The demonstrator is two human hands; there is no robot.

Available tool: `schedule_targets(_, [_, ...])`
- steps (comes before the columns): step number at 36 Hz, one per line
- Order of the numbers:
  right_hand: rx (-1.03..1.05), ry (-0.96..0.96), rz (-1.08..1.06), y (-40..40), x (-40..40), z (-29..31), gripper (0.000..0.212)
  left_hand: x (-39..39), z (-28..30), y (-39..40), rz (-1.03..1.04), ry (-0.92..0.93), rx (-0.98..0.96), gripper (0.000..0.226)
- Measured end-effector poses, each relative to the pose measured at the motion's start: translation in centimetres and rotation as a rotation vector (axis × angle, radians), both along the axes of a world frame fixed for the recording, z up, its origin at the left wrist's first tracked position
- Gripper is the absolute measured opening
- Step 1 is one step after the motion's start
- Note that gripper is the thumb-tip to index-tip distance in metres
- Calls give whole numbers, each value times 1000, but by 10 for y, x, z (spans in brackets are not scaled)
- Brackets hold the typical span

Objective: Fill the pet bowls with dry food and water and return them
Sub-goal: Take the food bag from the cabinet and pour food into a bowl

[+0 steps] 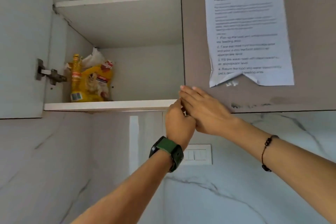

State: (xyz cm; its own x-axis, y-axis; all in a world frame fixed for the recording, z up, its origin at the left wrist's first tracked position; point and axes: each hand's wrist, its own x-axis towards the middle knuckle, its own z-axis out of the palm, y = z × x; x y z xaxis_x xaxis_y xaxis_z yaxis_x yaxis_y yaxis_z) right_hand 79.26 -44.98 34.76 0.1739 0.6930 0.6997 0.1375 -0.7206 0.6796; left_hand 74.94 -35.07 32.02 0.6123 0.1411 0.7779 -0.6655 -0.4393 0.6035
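Reaching upward, both hands meet at the lower front corner of the open wall cupboard; the right hand (203, 109) has straight fingers laid flat against the edge of the grey-brown closed cupboard door (309, 42), its grip spread and holding nothing; the left hand (179, 123), wearing a black watch with green strap (167, 152), has fingers curled, though whether its grip pinches anything cannot be told; the yellow dry pet food bag (91, 82) stands upright at the far left of the white lower shelf (109, 105), well apart from both hands; a printed paper sheet (249, 32) is stuck on the door.
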Motion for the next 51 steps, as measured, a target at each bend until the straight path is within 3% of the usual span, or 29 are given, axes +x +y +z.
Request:
schedule_targets(5, [-172, -47, -119, -8, 0, 13, 44, 7, -6, -13, -75, -38, -228, 34])
schedule_targets(14, [-383, -161, -191, -10, -8, 29, 36, -5, -8, -9, -330, 50, -396, 37])
schedule_targets(24, [-460, -123, -190, 3, -30, 39, 18, -13, -20, 7, -417, 34, -379, 56])
schedule_targets(30, [-425, -71, -170, -6, -57, 39, 28, -27, -33, -1, -418, -40, -405, 61])
schedule_targets(36, [-422, -81, -96, -26, -104, 36, 37, -58, -40, -32, -564, -72, -357, 65])
schedule_targets(41, [-436, -119, -97, -47, -148, 35, 38, -88, -37, -62, -613, -187, -325, 51])
schedule_targets(47, [-417, -149, -81, -76, -204, 31, 37, -124, -37, -102, -549, -329, -327, 67])
schedule_targets(51, [-437, -159, -107, -93, -242, 32, 35, -154, -35, -128, -609, -217, -459, 66])
